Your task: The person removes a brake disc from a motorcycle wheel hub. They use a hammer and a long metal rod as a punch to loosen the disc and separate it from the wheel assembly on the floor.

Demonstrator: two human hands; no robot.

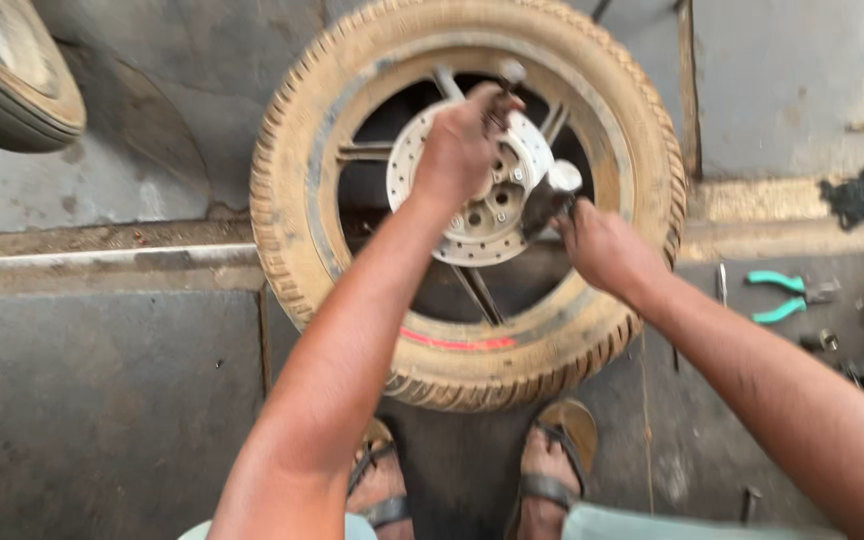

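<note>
Wheel [467,200] lies beneath both hands, left [462,145], right [602,245].

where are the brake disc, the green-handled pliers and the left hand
brake disc [479,238]: head view, lower drilled face
green-handled pliers [781,296]: head view, between the green handles
left hand [462,150]: head view, back of the hand

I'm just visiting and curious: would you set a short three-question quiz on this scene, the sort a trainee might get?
1. True or false: the wheel lies flat on the floor.
2. What does the left hand grip? A) a metal tool at the brake disc B) the green-handled pliers C) the sandal
3. Which hand works at the disc's right edge?

Key:
1. True; the person's sandalled feet stand at its near edge.
2. A; the pliers lie untouched on the floor at the right.
3. The right hand, holding a dark tool there.
</note>
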